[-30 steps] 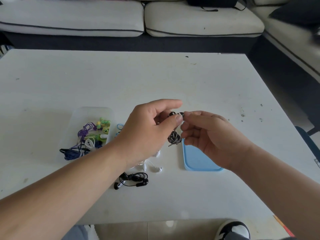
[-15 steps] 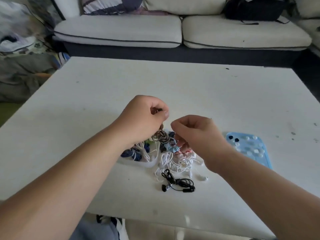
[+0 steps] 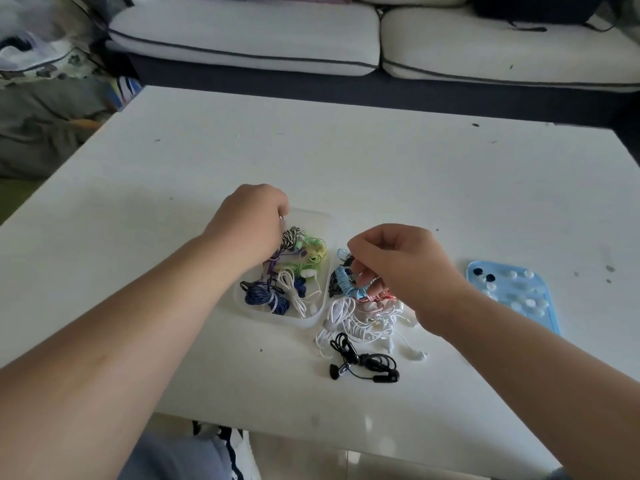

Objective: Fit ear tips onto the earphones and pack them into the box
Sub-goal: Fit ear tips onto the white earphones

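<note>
My left hand (image 3: 251,221) reaches into the clear plastic box (image 3: 313,315) and holds a black-and-white striped earphone bundle (image 3: 290,237) against the other coiled earphones inside, green (image 3: 313,252), navy (image 3: 265,296) and white. My right hand (image 3: 398,268) hovers over the loose pile right of the box, its curled fingers pinching a light blue coiled earphone set (image 3: 346,284). White earphones (image 3: 349,320) and a black pair (image 3: 363,363) lie in front of the pile. A blue tray (image 3: 543,323) at the right carries several small white and dark ear tips (image 3: 512,289).
Everything sits on a white table (image 3: 381,174) whose near edge runs just in front of the black earphones. A light sofa (image 3: 249,36) stands behind the table, and clutter lies on the floor to the left.
The view swung left. My left hand carried the striped earphones down from mid-air into the clear box. My right hand let go of them and dropped onto the loose pile.
</note>
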Demonstrator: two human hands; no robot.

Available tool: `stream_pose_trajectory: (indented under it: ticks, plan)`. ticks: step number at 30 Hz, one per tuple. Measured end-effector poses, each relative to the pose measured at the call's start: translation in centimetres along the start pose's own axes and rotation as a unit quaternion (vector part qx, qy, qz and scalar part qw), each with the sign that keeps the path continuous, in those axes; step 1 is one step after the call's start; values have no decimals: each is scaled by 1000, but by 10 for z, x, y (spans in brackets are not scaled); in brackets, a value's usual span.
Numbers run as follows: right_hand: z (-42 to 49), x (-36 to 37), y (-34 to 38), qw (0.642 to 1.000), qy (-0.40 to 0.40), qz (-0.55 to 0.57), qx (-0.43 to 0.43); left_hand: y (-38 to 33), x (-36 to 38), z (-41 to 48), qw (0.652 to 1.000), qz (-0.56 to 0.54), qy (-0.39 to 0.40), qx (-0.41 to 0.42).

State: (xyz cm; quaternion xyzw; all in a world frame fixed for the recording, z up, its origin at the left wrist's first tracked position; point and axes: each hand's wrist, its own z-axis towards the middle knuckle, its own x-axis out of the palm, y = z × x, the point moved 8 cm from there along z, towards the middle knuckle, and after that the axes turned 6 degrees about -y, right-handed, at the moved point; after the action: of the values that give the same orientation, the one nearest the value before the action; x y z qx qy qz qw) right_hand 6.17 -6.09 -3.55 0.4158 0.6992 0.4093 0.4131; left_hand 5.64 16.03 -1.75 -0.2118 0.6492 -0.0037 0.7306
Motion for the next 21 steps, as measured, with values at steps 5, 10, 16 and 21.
stream_pose_trajectory:
  ticks: [5, 10, 16, 21]
  plan:
    - [-4, -9, 3, 1000, 8, -2, -5, -16, 14, -11, 996, 61, 65, 20]
    - [-9, -24, 0, 1000, -1, -21, -12, -31, 27, -24, 974, 157, 157, 38]
    - [-18, -44, -6, 995, 1, -86, -41, -40, 8, -27, 973, 205, 104, 16]
    - [-22, -57, -19, 992, 16, -122, -40, -79, -9, -32, 983, 145, -9, 115]
